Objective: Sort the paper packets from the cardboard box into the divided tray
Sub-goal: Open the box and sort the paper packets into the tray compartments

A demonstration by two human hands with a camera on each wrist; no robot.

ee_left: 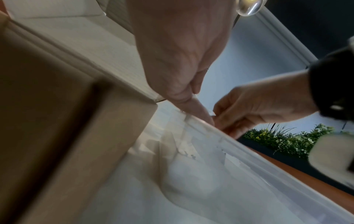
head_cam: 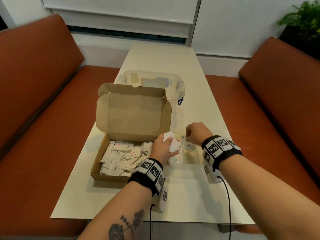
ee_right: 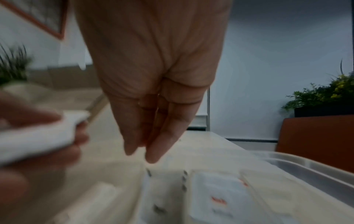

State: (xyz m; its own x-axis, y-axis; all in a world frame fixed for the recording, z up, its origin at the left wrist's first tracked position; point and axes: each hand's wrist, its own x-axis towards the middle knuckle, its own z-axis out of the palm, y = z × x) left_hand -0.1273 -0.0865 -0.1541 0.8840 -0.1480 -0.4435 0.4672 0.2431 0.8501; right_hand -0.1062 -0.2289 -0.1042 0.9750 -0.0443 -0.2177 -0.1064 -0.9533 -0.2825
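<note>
The left hand (head_cam: 162, 148) has its grip curled round a bundle of paper packets (head_cam: 172, 142) above the divided tray (head_cam: 190, 161); the right hand (head_cam: 196, 134) hangs over the tray's far end, fingers (ee_right: 159, 145) pressed together, holding nothing.

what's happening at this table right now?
A person is sorting small white paper packets out of an open brown cardboard box into a clear plastic divided tray beside it on the pale table. The left hand holds a bunch of packets over the tray. The right hand is above a compartment, fingers pointing down; nothing visible in them. Packets already lie in the tray, and many remain in the box.
</note>
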